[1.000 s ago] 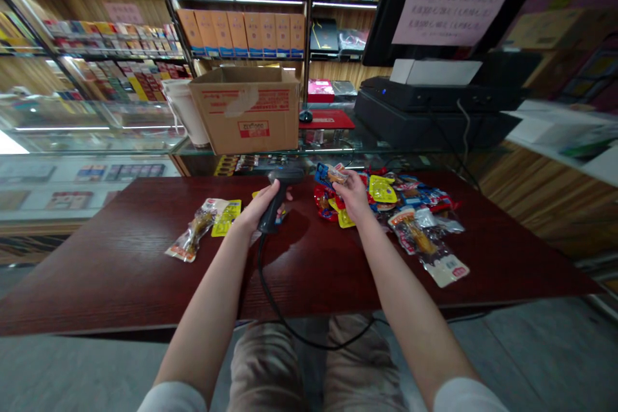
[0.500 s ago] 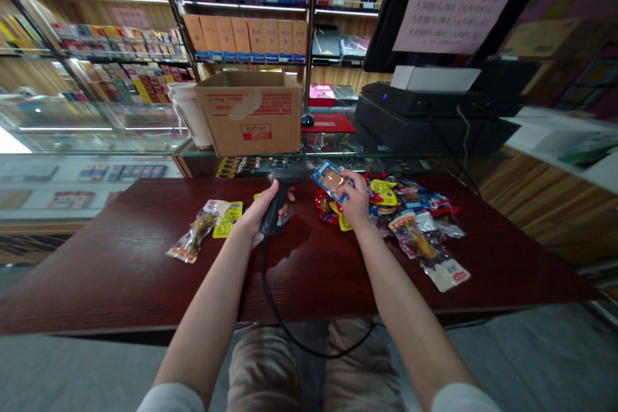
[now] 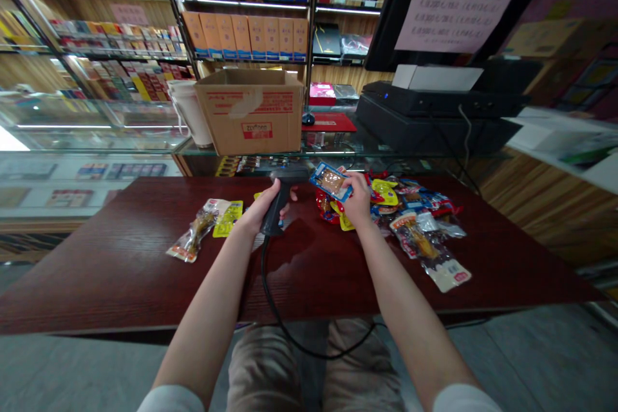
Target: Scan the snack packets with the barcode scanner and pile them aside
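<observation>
My left hand (image 3: 261, 207) is wrapped round the grip of a black corded barcode scanner (image 3: 282, 196), whose head points right. My right hand (image 3: 358, 199) pinches a blue-edged snack packet (image 3: 331, 181) and holds it up just right of the scanner head. Under and beside that hand lies a heap of snack packets (image 3: 410, 209) on the dark red table (image 3: 120, 264). Left of the scanner rest a clear packet (image 3: 192, 238) and a yellow one (image 3: 226, 217).
A cardboard box (image 3: 251, 112) and a white cup (image 3: 190, 112) stand on the glass counter behind the table. A black register unit (image 3: 434, 109) sits at the back right. The scanner cable (image 3: 290, 328) drops over the table's near edge towards my lap.
My right hand picked a blue-edged packet out of the heap and raised it beside the scanner head. The left hand kept the scanner almost still.
</observation>
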A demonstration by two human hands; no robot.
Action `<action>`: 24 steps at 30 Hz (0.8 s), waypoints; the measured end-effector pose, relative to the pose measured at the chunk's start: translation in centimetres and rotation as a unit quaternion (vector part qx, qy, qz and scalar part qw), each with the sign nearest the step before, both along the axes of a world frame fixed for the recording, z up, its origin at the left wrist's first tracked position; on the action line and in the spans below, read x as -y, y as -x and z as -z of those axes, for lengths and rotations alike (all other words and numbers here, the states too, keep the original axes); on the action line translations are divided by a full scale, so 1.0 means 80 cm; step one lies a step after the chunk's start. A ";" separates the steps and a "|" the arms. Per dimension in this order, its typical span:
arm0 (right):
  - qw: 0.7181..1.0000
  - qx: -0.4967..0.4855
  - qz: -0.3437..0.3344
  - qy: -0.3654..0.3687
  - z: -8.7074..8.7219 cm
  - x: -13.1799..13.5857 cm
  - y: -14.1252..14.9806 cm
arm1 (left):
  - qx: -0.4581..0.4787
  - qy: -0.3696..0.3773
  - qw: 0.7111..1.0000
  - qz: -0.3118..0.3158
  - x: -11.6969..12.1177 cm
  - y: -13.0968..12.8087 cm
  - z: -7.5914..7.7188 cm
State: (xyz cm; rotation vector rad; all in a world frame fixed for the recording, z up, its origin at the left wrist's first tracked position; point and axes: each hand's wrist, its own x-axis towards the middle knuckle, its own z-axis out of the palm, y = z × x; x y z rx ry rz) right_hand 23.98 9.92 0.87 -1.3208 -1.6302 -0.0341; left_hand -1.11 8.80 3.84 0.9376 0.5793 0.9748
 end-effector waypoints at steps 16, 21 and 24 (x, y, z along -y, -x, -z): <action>1.000 -0.005 -0.003 0.007 0.006 -0.003 -0.001 | -0.009 -0.018 1.000 0.008 0.005 0.000 -0.003; 0.995 -0.091 -0.009 0.041 0.012 -0.008 0.005 | -0.003 -0.022 1.000 0.007 0.006 -0.001 -0.006; 0.980 -0.189 -0.028 0.051 0.018 -0.017 0.006 | -0.004 -0.026 1.000 0.007 0.008 -0.001 -0.009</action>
